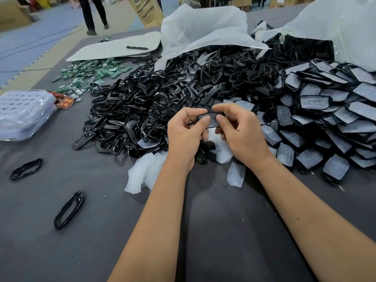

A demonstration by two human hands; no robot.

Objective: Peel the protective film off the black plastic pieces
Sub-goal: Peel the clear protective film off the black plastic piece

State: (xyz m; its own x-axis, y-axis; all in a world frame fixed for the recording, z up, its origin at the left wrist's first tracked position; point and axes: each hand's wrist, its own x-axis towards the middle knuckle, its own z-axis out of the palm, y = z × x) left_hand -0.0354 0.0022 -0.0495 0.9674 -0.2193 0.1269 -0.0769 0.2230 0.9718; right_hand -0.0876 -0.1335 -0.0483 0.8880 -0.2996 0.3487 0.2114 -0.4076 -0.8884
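Observation:
A small black plastic piece [212, 119] with a cloudy film on its face is held above the table between both hands. My left hand [186, 135] pinches its left side with thumb and fingers. My right hand [240, 132] pinches its right side, thumb on the film. To the right lies a heap of film-covered black pieces [325, 123]. A heap of bare black frames [142, 110] lies to the left. Loose peeled films [142, 174] rest on the grey table [91, 251] under my wrists.
Two single black frames [69, 210] [26, 168] lie at the near left. A stack of clear blister trays [24, 115] sits at the left edge. Green circuit boards [91, 74] lie behind. White plastic bags [203, 27] stand at the back. A person's legs [93, 15] are beyond the table.

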